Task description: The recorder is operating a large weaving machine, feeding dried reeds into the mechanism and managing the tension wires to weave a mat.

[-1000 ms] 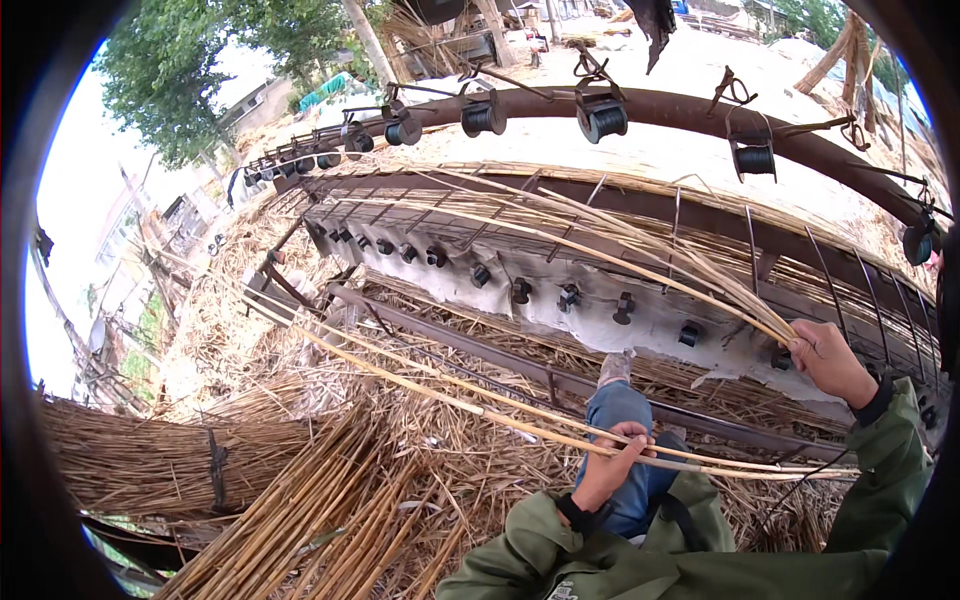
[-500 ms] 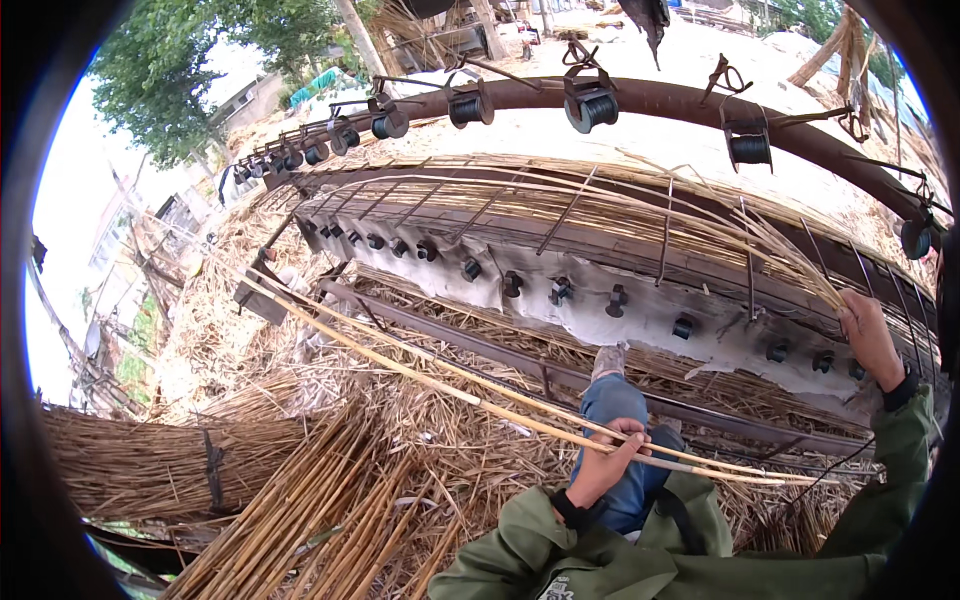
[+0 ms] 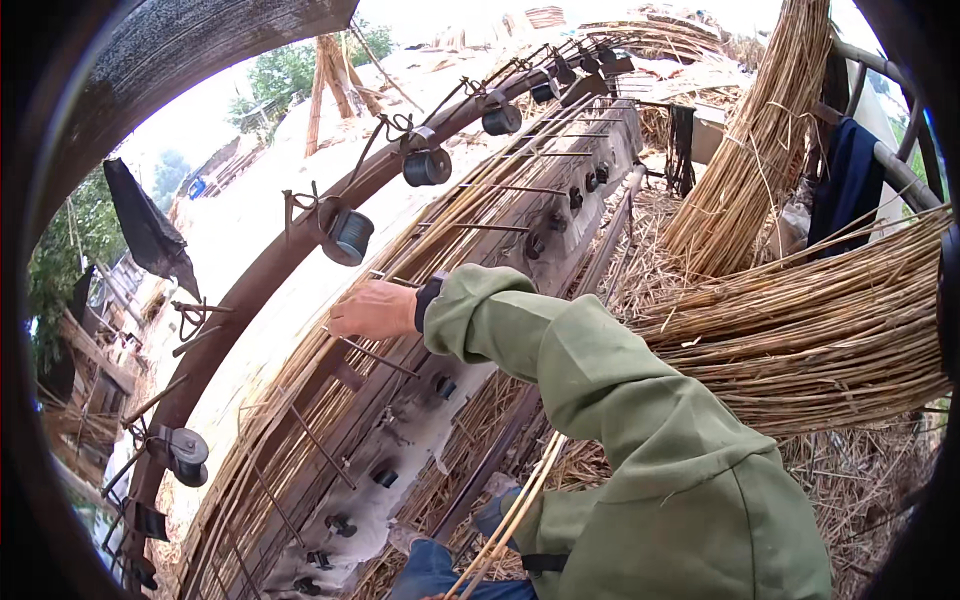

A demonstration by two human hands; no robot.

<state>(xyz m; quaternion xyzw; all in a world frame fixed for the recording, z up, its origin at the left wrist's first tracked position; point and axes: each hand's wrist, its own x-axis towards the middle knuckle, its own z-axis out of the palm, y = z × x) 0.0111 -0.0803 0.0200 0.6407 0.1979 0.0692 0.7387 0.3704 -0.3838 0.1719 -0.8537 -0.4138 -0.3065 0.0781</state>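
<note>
My right arm, in a green sleeve, reaches across the middle toward a long machine. At its end my right hand (image 3: 375, 310), with a dark wristband, is closed over the long thin reeds (image 3: 465, 212) lying in the machine's trough. Its fingertips are partly hidden behind the hand. Two or three loose yellow reed stalks (image 3: 520, 510) slant up from the lower edge in front of my leg. My left hand is out of the picture there, apart from perhaps a sliver at the edge, so its grip does not show.
A curved rusty pipe (image 3: 262, 268) carries several wire spools (image 3: 350, 235) beyond the trough. Metal rods (image 3: 322, 448) stick out across the reeds. At right lies a big reed pile (image 3: 800, 345), with a tall tied bundle (image 3: 745, 150) standing behind. Straw litters the ground.
The view has swung to the right. My right hand has gone from the reed ends at the right to the middle of the picture. My left hand, earlier gripping long reed stalks, has dropped out below.
</note>
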